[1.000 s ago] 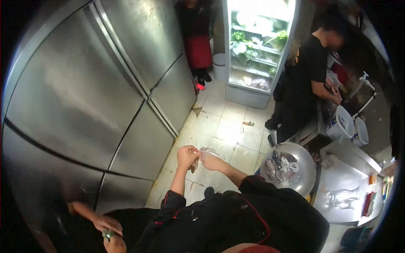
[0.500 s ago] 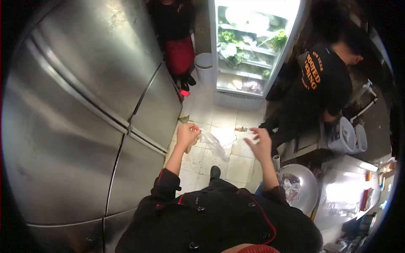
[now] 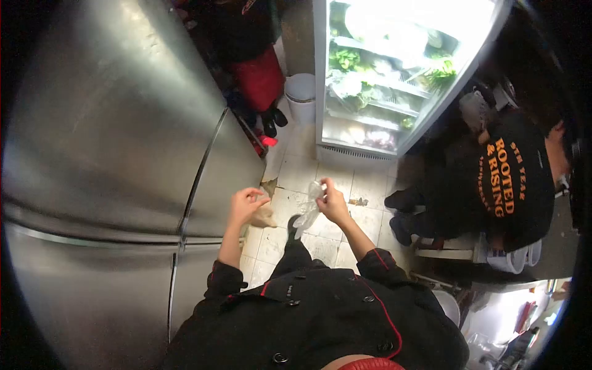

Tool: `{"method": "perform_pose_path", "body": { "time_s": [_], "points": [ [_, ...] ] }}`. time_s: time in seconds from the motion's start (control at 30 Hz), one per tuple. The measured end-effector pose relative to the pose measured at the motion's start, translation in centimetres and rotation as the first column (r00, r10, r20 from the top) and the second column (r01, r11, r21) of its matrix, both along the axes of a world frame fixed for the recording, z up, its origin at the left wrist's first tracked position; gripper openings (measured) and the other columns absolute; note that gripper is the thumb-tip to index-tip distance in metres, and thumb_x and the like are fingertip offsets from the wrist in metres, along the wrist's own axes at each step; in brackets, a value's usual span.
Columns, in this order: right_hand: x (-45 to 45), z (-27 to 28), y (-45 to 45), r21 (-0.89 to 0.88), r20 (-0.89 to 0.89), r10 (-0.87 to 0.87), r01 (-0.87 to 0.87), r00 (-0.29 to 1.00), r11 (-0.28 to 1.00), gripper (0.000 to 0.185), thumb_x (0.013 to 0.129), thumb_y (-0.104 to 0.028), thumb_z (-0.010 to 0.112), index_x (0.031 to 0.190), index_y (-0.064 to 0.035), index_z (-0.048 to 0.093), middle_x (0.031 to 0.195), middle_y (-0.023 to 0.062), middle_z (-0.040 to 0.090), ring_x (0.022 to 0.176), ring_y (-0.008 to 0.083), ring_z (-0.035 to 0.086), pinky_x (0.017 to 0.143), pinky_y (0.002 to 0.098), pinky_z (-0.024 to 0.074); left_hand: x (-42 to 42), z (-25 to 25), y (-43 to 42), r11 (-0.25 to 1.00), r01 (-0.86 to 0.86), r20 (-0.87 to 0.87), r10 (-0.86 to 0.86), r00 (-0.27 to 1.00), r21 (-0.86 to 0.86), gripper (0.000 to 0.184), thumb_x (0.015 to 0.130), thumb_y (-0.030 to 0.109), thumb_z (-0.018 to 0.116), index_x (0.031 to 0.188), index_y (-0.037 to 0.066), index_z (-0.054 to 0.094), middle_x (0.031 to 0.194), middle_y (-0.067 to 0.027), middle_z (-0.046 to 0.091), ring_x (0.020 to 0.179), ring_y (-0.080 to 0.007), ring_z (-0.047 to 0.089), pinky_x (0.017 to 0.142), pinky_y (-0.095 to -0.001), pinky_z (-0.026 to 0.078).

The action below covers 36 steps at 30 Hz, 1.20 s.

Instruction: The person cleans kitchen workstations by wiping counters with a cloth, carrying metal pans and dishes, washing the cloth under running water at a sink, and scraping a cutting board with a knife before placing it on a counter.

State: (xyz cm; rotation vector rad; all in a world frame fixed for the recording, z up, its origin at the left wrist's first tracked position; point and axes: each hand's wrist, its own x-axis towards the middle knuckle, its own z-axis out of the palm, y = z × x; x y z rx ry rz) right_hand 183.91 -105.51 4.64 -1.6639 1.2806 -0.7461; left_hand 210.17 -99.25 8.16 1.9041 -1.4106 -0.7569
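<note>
A thin clear plastic piece, perhaps a bag or glove (image 3: 307,213), hangs from my right hand (image 3: 333,203), which pinches its upper end. To its left my left hand (image 3: 245,206) is raised, thumb and fingers curled close together. Just below and beside the left hand is a light brown item (image 3: 264,217); its upper part is partly hidden, and whether the fingers hold it is hard to make out. Both hands are in front of my body, above the tiled floor.
Steel refrigerator doors (image 3: 111,148) line the left. A lit glass-door fridge (image 3: 382,80) with greens stands ahead, beside a white bucket (image 3: 301,98). A person in a black shirt (image 3: 512,179) bends at the right; another in a red apron (image 3: 258,77) stands at the back.
The clear plastic has passed from my left hand to my right. My right hand has moved left. The view has moved closer to the glass-door fridge, and the person at right bends lower.
</note>
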Motion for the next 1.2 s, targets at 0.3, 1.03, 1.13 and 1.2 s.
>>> {"method": "perform_pose_path", "body": {
  "time_s": [0.3,1.03,1.13,1.2],
  "points": [
    [11.6,-13.0,-16.2,0.065,-0.193,0.565,-0.564,0.802,0.823,0.017,0.062,-0.007,0.066,0.078,-0.0052,0.067,0.078,0.0122,0.063,0.069,0.0255,0.063,0.059,0.0345,0.0509,11.4,-11.6,-8.1,0.918,-0.302,0.165,0.267,0.95,0.255,0.039,0.059,0.03,0.081,0.083,0.003,0.065,0.061,-0.0054,0.054,0.055,-0.0143,0.05,0.053,-0.031,0.043],
    [16.5,-16.8,-33.8,0.175,-0.239,0.216,-0.177,0.947,0.969,0.043,0.079,-0.043,0.059,0.102,-0.0066,0.061,0.097,0.0184,0.062,0.082,0.0293,0.061,0.07,0.0424,0.0485,9.7,-12.6,-30.2,0.898,0.31,-0.206,-0.255,0.945,0.313,0.042,0.061,0.02,0.082,0.09,-0.001,0.06,0.072,-0.0043,0.057,0.061,-0.0124,0.055,0.054,-0.025,0.047],
    [10.3,-17.3,-17.8,0.689,0.126,-0.127,0.005,0.984,0.725,0.056,0.083,-0.045,0.053,0.129,-0.0144,0.044,0.114,0.01,0.056,0.083,0.0165,0.06,0.071,0.0388,0.0484,3.3,-12.6,-29.8,0.678,0.652,-0.587,-0.389,0.71,0.34,0.043,0.064,0.016,0.079,0.096,-0.002,0.056,0.077,-0.0076,0.06,0.066,-0.0159,0.06,0.057,-0.0264,0.05],
    [5.6,-15.7,-7.8,0.768,0.39,-0.413,-0.044,0.823,0.639,0.065,0.084,-0.048,0.051,0.137,-0.018,0.029,0.125,0.0084,0.047,0.085,0.0186,0.06,0.071,0.0406,0.0491,-1.6,-11.5,-27.3,0.44,0.854,-0.786,-0.408,0.464,0.276,0.045,0.068,0.013,0.076,0.103,-0.004,0.052,0.086,-0.0117,0.06,0.071,-0.0189,0.06,0.057,-0.0278,0.051]
  ]
}}
